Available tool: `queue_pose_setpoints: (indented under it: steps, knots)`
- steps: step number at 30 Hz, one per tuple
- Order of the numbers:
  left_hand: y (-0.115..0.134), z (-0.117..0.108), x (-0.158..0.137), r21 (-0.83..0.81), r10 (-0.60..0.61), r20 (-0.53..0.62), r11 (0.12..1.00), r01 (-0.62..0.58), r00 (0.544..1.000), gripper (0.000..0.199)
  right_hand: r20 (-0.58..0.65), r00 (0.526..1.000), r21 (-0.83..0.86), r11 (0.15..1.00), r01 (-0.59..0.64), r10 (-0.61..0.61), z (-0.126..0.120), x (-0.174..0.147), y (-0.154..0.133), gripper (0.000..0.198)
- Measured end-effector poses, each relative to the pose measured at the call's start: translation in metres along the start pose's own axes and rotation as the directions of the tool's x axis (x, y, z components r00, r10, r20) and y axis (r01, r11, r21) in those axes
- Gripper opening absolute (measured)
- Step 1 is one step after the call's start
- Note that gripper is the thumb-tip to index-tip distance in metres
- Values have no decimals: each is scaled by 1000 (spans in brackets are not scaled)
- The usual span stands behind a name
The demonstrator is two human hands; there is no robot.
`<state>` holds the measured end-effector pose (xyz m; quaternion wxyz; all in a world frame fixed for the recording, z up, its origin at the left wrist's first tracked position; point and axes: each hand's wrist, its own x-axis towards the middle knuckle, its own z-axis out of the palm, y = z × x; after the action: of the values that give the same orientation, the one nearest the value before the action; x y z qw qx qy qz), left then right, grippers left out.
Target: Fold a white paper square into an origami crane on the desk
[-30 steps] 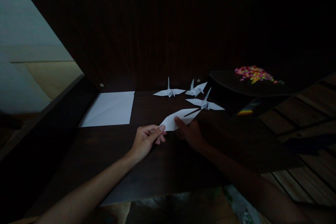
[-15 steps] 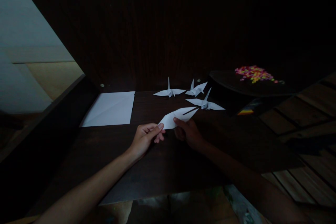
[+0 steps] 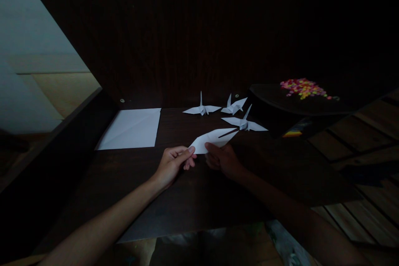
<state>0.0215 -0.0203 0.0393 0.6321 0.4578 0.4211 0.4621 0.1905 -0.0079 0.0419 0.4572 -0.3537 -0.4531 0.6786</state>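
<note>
A folded piece of white paper (image 3: 204,139), long and pointed with a slit at its right end, is held between both hands above the dark tabletop. My left hand (image 3: 177,158) pinches its left tip between thumb and fingers. Farther right, my right hand (image 3: 222,158) grips the lower edge, thumb on top and the other fingers curled underneath, partly hidden in shadow. Just behind the paper stand three white paper cranes: one on the left (image 3: 202,109), one at the back (image 3: 233,106) and one nearer on the right (image 3: 245,124).
A white paper sheet (image 3: 129,129) with a diagonal crease lies at the left. On a dark raised shelf (image 3: 268,95) at the right sits a heap of small colourful pieces (image 3: 304,88). A dark panel rises behind the table, and a low side board (image 3: 62,141) borders the left.
The folded paper's right end has swung slightly down and right, and the right thumb has slid a little lower on it. The left hand keeps its pinch.
</note>
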Motion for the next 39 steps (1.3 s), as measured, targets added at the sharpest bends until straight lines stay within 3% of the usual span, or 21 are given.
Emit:
queue_pose_setpoints:
  steps: [3, 9, 12, 17, 21, 24, 28, 33, 39]
  knots:
    - [1, 0, 0, -1, -5, 18, 1000, 5, 1000, 35, -29, 999, -30, 999, 29, -30, -2, 0, 1, 57]
    - [2, 0, -1, 3, -11, 68, 1000, 10, 998, 33, -168, 980, -262, 963, 65, -112, -6, -1, 3, 61]
    - [1, -1, -1, 2, -42, 122, 999, 42, 992, 30, -197, 973, -261, 963, 63, -117, -6, -1, 3, 62]
    - [-1, -4, -3, 15, -86, 226, 996, 85, 970, 28, -52, 999, -224, 975, 0, -12, -9, -1, 1, 59]
    - [2, -4, -2, 24, -34, 176, 999, 30, 984, 32, 113, 992, -266, 964, -16, 48, -11, -5, -2, 54]
    - [5, -4, -1, 56, 23, 146, 998, -32, 989, 33, 254, 963, -305, 952, -13, 95, -12, -6, -2, 52]
    - [6, -3, -1, 81, 38, 123, 996, -48, 992, 34, 273, 955, -373, 928, -9, 119, -13, -6, 0, 55]
    - [7, -1, 0, 90, 35, 6, 995, -36, 999, 40, 147, 989, -515, 851, 104, -31, -13, -3, 0, 53]
    - [5, 1, 0, 70, 57, -27, 996, -55, 998, 39, 85, 973, -550, 804, 225, -214, -11, -2, -2, 43]
